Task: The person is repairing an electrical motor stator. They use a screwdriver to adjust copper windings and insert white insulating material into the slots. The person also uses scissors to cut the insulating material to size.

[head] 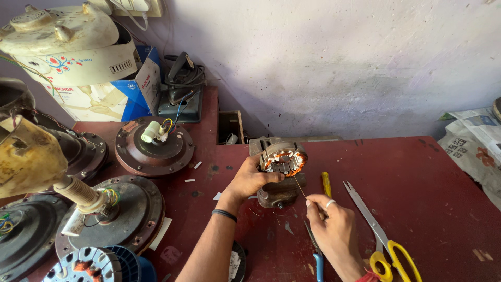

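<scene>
Several brown fan motors (154,146) crowd the left part of the dark red workbench (417,172), the biggest things in view, with a cream appliance (68,44) on a blue and white box (133,89) behind them. Near the wall in the middle sits a grey metal block (279,190), and on top of it rests a round motor winding (283,160) with copper coils around its ring. The left hand (249,179) is closed on the near left side of this winding, steadying it. The right hand (334,227) lies nearer the camera and to the right, thumb and forefinger pinched on a thin wire (298,186) that runs up and left to the winding, so the wire's length slants from the right hand toward the left. Yellow-handled scissors (378,230) lie just right of that hand, a yellow screwdriver (326,184) just above it, and blue-handled pliers (314,250) are partly hidden beneath it. The wire's far end is too fine to trace among the coils.
</scene>
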